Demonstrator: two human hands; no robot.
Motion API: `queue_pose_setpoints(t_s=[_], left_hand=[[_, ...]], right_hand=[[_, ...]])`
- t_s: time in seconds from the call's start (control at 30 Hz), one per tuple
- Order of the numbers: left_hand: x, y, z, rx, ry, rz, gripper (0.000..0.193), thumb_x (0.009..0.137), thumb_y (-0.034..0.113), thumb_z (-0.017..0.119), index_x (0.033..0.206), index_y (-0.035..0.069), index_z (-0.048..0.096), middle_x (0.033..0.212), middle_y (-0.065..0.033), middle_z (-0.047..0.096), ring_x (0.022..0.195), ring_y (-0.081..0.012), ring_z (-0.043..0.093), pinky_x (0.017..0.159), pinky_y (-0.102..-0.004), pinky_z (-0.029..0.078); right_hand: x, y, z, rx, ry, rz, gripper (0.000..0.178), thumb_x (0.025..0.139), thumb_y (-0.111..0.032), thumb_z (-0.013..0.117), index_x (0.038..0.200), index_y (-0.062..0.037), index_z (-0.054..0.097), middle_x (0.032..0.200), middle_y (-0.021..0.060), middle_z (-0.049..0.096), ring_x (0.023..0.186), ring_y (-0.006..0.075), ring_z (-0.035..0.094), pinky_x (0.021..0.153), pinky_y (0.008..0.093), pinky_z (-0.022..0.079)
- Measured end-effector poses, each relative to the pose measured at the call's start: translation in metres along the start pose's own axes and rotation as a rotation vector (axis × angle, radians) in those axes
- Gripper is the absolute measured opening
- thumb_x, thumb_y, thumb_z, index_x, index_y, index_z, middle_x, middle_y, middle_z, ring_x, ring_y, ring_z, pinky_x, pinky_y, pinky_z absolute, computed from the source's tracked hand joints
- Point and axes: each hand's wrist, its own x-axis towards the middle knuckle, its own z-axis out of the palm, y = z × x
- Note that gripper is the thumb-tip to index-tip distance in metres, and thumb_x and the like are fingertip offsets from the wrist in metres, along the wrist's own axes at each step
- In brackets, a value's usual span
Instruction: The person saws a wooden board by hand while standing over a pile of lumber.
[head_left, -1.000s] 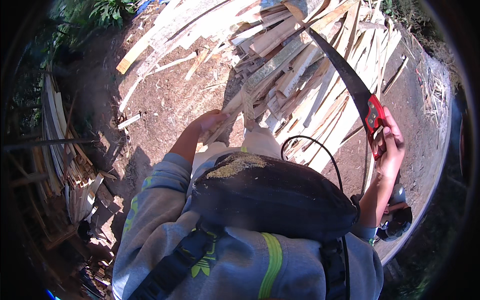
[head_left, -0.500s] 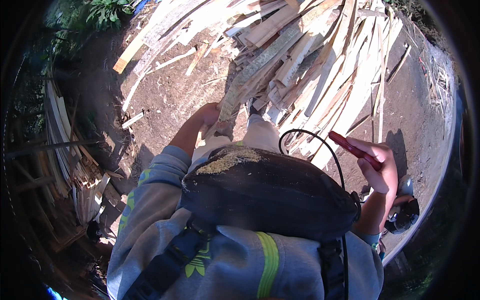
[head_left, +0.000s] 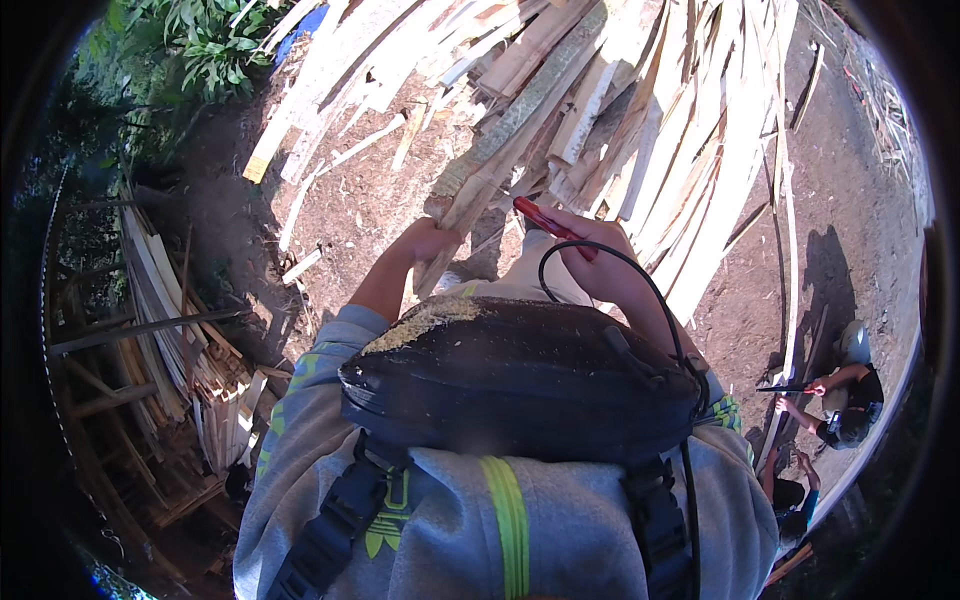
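Observation:
My left hand (head_left: 428, 242) is closed round the near end of a long, rough wooden board (head_left: 482, 198), which slants up and away to the right. A bark-covered slab (head_left: 500, 133) lies along its left side. In my right hand (head_left: 605, 255) is a slim tool with a red handle (head_left: 550, 226); its working end cannot be made out. The tool's tip points toward the board, just right of it. Part of my right forearm is hidden behind a black cable (head_left: 655, 280) and the black bag (head_left: 520, 385) on my front, which has sawdust on top.
A large pile of split boards (head_left: 690, 150) spreads across the ground ahead. More timber (head_left: 215, 400) is stacked at the left beside green plants (head_left: 215, 45). At the right, a person (head_left: 855, 395) holds a long dark tool, and another person (head_left: 790, 500) is nearer.
My right hand has swung left and inward with the red-handled tool, from out at the right to beside the board. My left hand stays on the board. The view has shifted, showing more of the people.

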Motion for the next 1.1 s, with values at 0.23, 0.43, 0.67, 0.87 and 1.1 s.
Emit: queue_pose_setpoints(t_s=[0.23, 0.43, 0.67, 0.87, 1.1], left_hand=[[0.004, 0.000, 0.006, 0.046, 0.049, -0.007, 0.073, 0.074, 0.048, 0.084, 0.124, -0.005, 0.075, 0.111, -0.0215, 0.078, 0.094, -0.0299, 0.076, 0.084, -0.0414, 0.059], [-0.023, 0.028, -0.009, 0.183, 0.070, -0.057, 0.069, 0.073, 0.052, 0.082, 0.118, -0.001, 0.080, 0.106, -0.0215, 0.080, 0.093, -0.0312, 0.078, 0.086, -0.0417, 0.060], [-0.045, 0.044, -0.031, 0.210, 0.109, -0.065, 0.068, 0.072, 0.054, 0.082, 0.114, 0.000, 0.081, 0.102, -0.0222, 0.080, 0.090, -0.0311, 0.078, 0.085, -0.0419, 0.059], [-0.046, 0.042, -0.039, 0.195, 0.166, -0.067, 0.067, 0.072, 0.054, 0.082, 0.113, 0.001, 0.082, 0.101, -0.0202, 0.080, 0.088, -0.0302, 0.077, 0.084, -0.0413, 0.059], [-0.057, 0.067, -0.061, 0.294, 0.141, -0.093, 0.070, 0.071, 0.058, 0.086, 0.113, 0.003, 0.082, 0.103, -0.0206, 0.080, 0.091, -0.0312, 0.078, 0.085, -0.0413, 0.059]], right_hand=[[0.004, 0.022, -0.024, 0.316, 0.087, -0.156, 0.057, 0.091, 0.003, 0.059, 0.147, -0.0099, 0.067, 0.086, 0.0060, 0.076, 0.073, 0.0102, 0.064, 0.071, 0.0295, 0.054], [0.034, 0.013, -0.022, 0.118, -0.039, -0.073, 0.064, 0.090, 0.000, 0.057, 0.150, -0.0202, 0.064, 0.108, 0.0119, 0.076, 0.070, 0.0186, 0.067, 0.070, 0.0336, 0.056], [0.034, 0.034, -0.045, 0.376, -0.022, -0.229, 0.051, 0.099, 0.006, 0.055, 0.146, -0.0093, 0.065, 0.112, 0.0103, 0.076, 0.098, 0.0148, 0.068, 0.088, 0.0287, 0.054], [0.041, 0.025, -0.064, 0.437, -0.105, -0.286, 0.053, 0.098, 0.012, 0.045, 0.147, -0.0011, 0.060, 0.150, 0.0118, 0.066, 0.138, 0.0236, 0.063, 0.117, 0.0326, 0.049], [0.034, 0.027, -0.070, 0.517, -0.118, -0.224, 0.048, 0.100, 0.007, 0.050, 0.145, -0.0025, 0.063, 0.148, 0.0152, 0.067, 0.136, 0.0255, 0.065, 0.114, 0.0331, 0.049]])
